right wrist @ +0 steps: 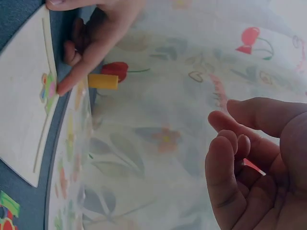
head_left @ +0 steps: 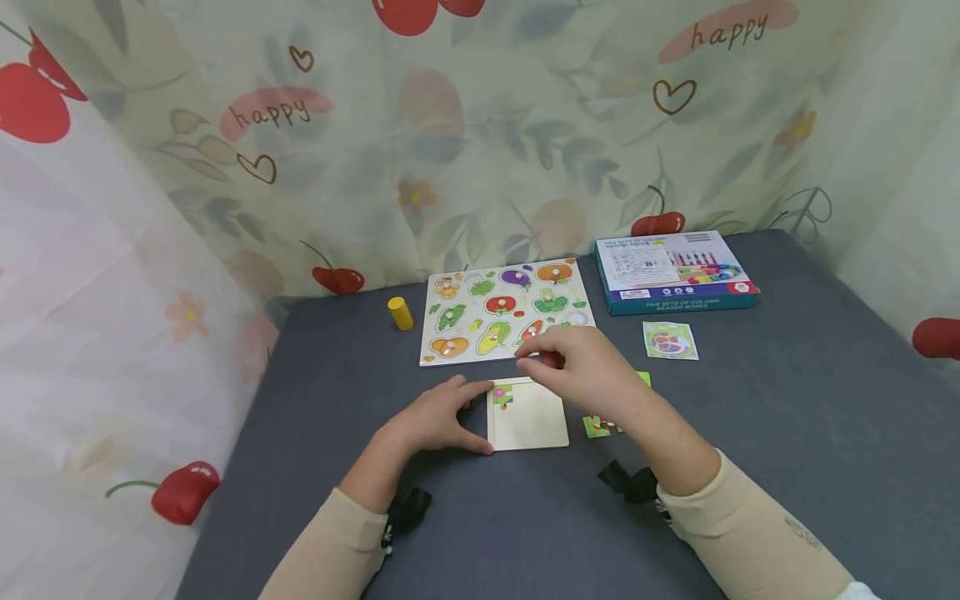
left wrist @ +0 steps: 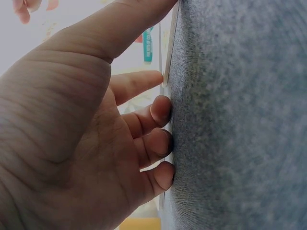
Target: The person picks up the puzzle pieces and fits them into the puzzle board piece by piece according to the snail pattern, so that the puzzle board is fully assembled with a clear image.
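Observation:
A pale square puzzle tray [head_left: 534, 421] with a raised rim lies on the table. In its upper left corner sits a small green and pink jigsaw piece [head_left: 502, 393]. My left hand [head_left: 435, 417] spans the tray's left edge, index fingertip at the far corner and thumb at the near one. Its other fingers bend loosely with tips at the cloth [left wrist: 160, 141]. Above the tray's far right corner hovers my right hand [head_left: 577, 367], fingers loosely curled, nothing seen between thumb and index finger [right wrist: 223, 122]. More puzzle pieces [head_left: 597, 427] lie right of the tray, partly hidden by the right forearm.
Behind the tray lies a vegetable peg board [head_left: 471, 321], with a yellow cylinder [head_left: 401, 313] standing to its left. A boxed toy [head_left: 678, 302] occupies the back right, and a small picture card [head_left: 671, 341] lies before it. A patterned curtain [head_left: 487, 167] hangs along the back.

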`<action>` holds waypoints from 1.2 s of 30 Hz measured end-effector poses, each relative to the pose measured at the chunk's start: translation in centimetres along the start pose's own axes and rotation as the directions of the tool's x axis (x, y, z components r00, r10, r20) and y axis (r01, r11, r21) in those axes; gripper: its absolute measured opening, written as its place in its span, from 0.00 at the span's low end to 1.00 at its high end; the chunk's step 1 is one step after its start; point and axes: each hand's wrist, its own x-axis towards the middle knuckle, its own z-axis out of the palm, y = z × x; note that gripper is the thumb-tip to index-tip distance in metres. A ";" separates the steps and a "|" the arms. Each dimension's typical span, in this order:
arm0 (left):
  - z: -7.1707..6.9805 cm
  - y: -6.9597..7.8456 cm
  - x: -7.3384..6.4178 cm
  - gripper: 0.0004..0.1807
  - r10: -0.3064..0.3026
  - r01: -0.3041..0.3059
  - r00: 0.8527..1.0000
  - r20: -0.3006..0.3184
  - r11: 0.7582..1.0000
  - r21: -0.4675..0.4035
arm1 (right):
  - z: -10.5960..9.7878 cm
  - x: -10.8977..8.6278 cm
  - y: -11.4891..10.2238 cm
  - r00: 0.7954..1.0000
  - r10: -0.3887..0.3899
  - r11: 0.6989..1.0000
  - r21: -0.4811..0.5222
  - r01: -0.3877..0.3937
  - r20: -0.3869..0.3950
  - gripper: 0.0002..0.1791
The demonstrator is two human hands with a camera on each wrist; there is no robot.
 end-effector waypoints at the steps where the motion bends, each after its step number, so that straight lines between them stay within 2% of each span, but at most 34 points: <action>1: 0.0 0.0 0.0 0.53 -0.002 0.002 1.000 -0.001 1.000 0.000 | -0.3 -0.1 0.0 1.000 0.001 1.000 0.000 -0.001 -0.006 0.10; 16: 0.1 0.2 -0.1 0.53 -0.003 0.003 1.000 0.004 1.000 -0.009 | -3.4 -0.6 0.4 0.993 0.112 0.993 0.036 -0.110 -0.050 0.13; 26: 0.2 0.3 0.0 0.54 -0.007 0.007 1.000 -0.002 1.000 -0.003 | -5.5 -0.7 1.3 0.987 0.141 0.990 0.008 -0.141 -0.074 0.15; 36: 0.2 0.2 0.0 0.54 -0.022 0.022 1.000 -0.006 1.000 -0.001 | -6.3 -0.2 2.8 0.979 0.201 0.979 0.043 -0.200 -0.027 0.16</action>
